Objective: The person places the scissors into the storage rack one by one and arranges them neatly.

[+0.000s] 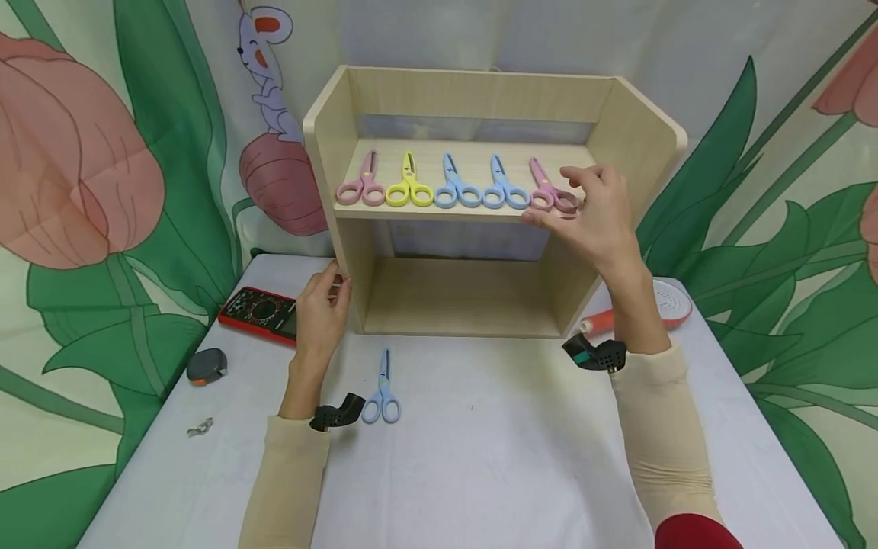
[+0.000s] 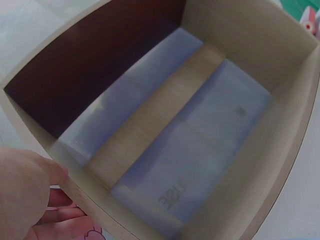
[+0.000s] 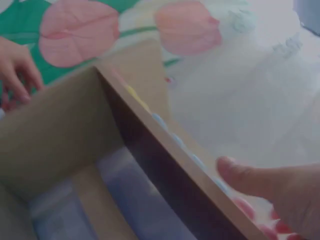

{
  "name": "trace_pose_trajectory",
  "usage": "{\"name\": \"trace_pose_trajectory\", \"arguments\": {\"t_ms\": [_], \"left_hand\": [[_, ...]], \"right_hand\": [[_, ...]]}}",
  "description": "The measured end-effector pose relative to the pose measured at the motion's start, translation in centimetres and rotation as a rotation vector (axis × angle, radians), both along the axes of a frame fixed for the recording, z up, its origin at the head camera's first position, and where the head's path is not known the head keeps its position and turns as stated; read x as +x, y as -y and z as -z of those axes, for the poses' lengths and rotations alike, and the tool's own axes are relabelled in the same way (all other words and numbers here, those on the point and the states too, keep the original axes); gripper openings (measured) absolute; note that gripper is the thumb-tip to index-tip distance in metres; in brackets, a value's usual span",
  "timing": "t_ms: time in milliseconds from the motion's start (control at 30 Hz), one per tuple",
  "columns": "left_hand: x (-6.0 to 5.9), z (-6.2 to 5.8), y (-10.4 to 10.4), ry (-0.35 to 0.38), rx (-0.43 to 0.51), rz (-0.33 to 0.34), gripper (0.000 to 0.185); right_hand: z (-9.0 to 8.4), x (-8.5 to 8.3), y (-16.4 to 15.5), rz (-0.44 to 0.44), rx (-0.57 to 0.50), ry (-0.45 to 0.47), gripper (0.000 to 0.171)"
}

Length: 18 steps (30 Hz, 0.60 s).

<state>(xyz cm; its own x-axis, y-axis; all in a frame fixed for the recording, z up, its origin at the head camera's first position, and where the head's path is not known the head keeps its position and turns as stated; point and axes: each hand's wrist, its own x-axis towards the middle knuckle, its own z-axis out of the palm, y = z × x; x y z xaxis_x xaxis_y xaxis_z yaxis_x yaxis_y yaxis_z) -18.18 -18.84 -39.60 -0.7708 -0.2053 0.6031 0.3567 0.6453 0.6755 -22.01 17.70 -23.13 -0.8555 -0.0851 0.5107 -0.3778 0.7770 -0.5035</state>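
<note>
My right hand (image 1: pixel 595 217) is at the right end of a wooden shelf (image 1: pixel 473 293), thumb and fingers apart around the handles of pink scissors (image 1: pixel 542 179). In the right wrist view, the thumb (image 3: pixel 250 175) stretches over the shelf board's edge, apart from the fingers. Pink scissors (image 1: pixel 370 171), yellow scissors (image 1: pixel 409 171) and two blue pairs complete the row, handles toward the front. Beside the lower left side panel, my left hand (image 1: pixel 322 313) rests its loosely bent fingers against the outside. More blue scissors (image 1: pixel 384 389) lie on the table, blades toward the shelf.
Left of the shelf lie a red-and-black multimeter (image 1: pixel 264 311), a grey tape measure (image 1: pixel 206 367) and a small metal piece (image 1: pixel 200 428). A red-handled item with a round white head (image 1: pixel 668 301) is behind my right wrist. Floral cloth hangs around the white table (image 1: pixel 494 457).
</note>
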Motion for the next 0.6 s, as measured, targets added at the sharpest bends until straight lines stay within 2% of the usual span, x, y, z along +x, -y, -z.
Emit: {"name": "trace_pose_trajectory", "arguments": {"t_ms": [167,233,300,400,600], "left_hand": [[-0.1,0.0,0.0,-0.006,-0.008,0.0,0.034],[-0.1,0.0,0.0,-0.009,-0.01,-0.001,0.034],[-0.1,0.0,0.0,-0.009,-0.011,-0.004,0.033],[-0.1,0.0,0.0,-0.008,-0.01,-0.006,0.031],[-0.1,0.0,0.0,-0.008,-0.017,-0.01,0.032]], "right_hand": [[2.8,1.9,2.6,-0.062,-0.06,-0.291,0.076],[4.3,2.8,3.9,-0.104,-0.053,-0.361,0.075],[6.1,3.6,5.3,-0.146,-0.025,-0.385,0.074],[9.1,4.7,7.7,-0.218,0.031,-0.331,0.075],[15.3,7.0,12.0,-0.314,0.157,-0.057,0.076]]}}
